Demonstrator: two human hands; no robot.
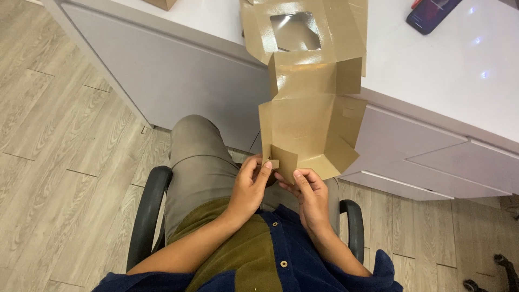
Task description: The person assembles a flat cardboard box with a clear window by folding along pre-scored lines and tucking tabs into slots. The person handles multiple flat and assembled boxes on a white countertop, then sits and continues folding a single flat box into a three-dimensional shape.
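Head view, looking down at a lap and a chair with black armrests. Unfolded gold cardboard box hanging from the edge of the white tabletop down toward the lap, its upper part resting flat on the tabletop, its lower flaps bent up at angles. Clear window panel set in the upper part of the box. Left hand pinched on a small tab at the box's bottom left corner, thumb and forefinger closed on it. Right hand just beside, fingertips closed on the lower edge of a bottom flap. Both hands close together, nearly touching, below the box. Dark phone lying on the tabletop at the upper right, well apart from the box. Pale drawer fronts under the tabletop at the right. Wood-look floor at the left. Navy and olive sleeves low in the picture.
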